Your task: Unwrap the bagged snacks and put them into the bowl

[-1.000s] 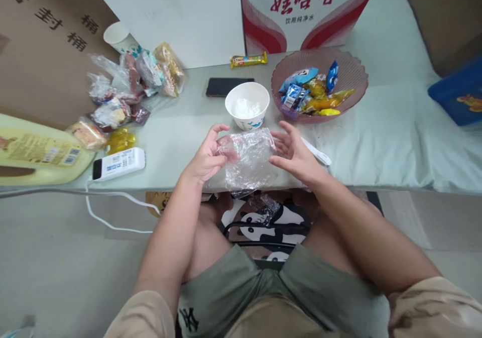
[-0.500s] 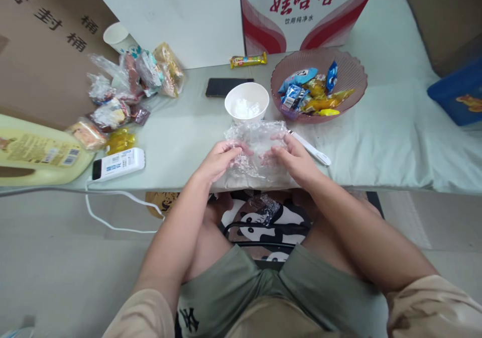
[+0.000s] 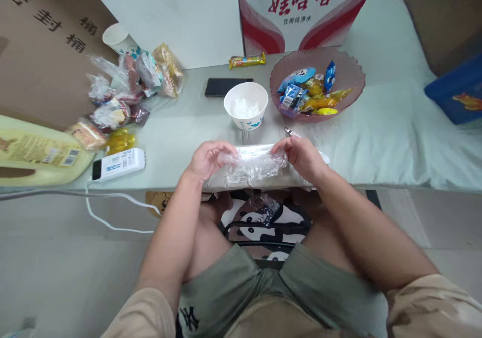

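Note:
A crumpled sheet of clear plastic wrap (image 3: 256, 163) stretches between my two hands near the table's front edge. My left hand (image 3: 211, 158) pinches its left end, and my right hand (image 3: 299, 154) pinches the right end. The upper edge is pulled fairly straight, while the lower part hangs in wrinkles. Just beyond it stands a white paper cup (image 3: 246, 106) with a blue pattern, holding white pieces I cannot make out clearly. A slim tool with a white handle (image 3: 324, 158) and a metal tip lies partly hidden under my right hand.
A pink ribbed bowl (image 3: 354, 74) with snack packets stands at the back right. Behind are a dark phone (image 3: 226, 87), a yellow snack bar (image 3: 246, 60) and a white-and-red carton (image 3: 301, 36). Wrapped foods (image 3: 111, 114), a white power strip (image 3: 118, 164) and a yellow jug (image 3: 41, 152) lie left.
My hands have moved apart and slightly toward me. The bunched plastic wrap is now drawn out between them, uncovering the cup's lower side and the tool's metal tip.

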`<state>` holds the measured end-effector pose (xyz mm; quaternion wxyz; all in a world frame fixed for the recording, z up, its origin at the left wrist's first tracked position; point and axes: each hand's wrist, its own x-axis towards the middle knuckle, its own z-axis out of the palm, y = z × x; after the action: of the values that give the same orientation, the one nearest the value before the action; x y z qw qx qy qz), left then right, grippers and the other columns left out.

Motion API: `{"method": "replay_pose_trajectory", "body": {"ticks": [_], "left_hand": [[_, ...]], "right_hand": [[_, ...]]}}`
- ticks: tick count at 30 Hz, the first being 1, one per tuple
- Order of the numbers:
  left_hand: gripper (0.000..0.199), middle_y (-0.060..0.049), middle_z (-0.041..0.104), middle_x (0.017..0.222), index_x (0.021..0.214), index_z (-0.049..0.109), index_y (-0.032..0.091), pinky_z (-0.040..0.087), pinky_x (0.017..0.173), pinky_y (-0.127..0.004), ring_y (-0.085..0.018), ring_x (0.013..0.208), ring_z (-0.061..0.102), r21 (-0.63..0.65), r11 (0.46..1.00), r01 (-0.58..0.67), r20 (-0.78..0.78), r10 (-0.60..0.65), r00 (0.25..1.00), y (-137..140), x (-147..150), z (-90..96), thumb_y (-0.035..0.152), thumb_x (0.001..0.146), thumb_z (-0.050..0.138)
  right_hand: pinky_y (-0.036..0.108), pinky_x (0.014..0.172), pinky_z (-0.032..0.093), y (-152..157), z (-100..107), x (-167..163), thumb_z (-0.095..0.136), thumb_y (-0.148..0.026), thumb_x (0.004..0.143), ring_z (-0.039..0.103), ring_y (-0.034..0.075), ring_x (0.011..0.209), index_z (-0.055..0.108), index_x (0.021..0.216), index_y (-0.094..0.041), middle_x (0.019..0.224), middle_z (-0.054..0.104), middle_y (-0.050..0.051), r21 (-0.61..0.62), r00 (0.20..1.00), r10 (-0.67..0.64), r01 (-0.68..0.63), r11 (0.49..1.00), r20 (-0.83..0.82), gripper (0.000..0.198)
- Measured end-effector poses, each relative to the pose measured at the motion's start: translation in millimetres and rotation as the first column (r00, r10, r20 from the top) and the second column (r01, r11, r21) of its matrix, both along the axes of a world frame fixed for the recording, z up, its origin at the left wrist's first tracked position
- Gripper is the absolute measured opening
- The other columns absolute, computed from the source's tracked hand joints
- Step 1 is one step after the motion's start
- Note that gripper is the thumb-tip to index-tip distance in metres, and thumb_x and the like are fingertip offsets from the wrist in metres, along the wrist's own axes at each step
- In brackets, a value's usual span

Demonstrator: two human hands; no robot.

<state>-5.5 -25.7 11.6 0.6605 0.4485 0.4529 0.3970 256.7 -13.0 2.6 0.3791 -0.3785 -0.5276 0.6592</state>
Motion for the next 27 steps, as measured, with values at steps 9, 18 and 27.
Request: {"method": "replay_pose_trajectory", "body": {"ticks": [9, 18, 27], "left_hand": [[0.054, -0.001, 0.069, 0.100, 0.109, 0.058, 0.024, 0.050, 0.066, -0.023, -0.010, 0.073, 0.063, 0.216, 0.968, -0.130, -0.119, 0.158, 0.980, 6.0, 4.8, -14.3, 0.018, 0.060, 0.082], [0.030, -0.005, 0.070, 0.092, 0.096, 0.066, 0.019, 0.053, 0.081, -0.031, -0.017, 0.088, 0.068, 0.366, 0.921, -0.130, -0.337, 0.261, 0.905, -6.3, 23.7, -23.9, 0.038, 0.077, 0.078], [0.056, -0.010, 0.073, 0.114, 0.116, 0.069, 0.019, 0.052, 0.093, -0.034, -0.023, 0.106, 0.068, 0.303, 0.952, -0.055, -0.104, 0.090, 0.990, -7.9, 47.7, -23.5, 0.057, 0.075, 0.080]], "right_hand": [[0.031, 0.064, 0.047, 3.2, -15.8, -7.7, 0.079, -0.035, 0.062, 0.057, 0.016, 0.069, 0.046, 0.118, -0.028, 0.082, 0.061, -0.003, -0.021, 0.971, -0.169, 0.175, 0.984, 0.170, 0.066], [0.034, 0.076, 0.043, -8.6, -1.5, -10.7, 0.064, -0.039, 0.084, 0.056, 0.017, 0.078, 0.053, 0.082, -0.023, 0.088, 0.066, 0.001, 0.428, 0.905, -0.348, 0.222, 0.876, 0.243, 0.019], [0.036, 0.079, 0.050, -16.1, -7.0, -28.0, 0.057, -0.055, 0.092, 0.061, 0.019, 0.084, 0.063, 0.093, -0.023, 0.091, 0.066, 0.003, 0.285, 0.994, -0.041, 0.010, 0.959, 0.106, 0.032]]}}
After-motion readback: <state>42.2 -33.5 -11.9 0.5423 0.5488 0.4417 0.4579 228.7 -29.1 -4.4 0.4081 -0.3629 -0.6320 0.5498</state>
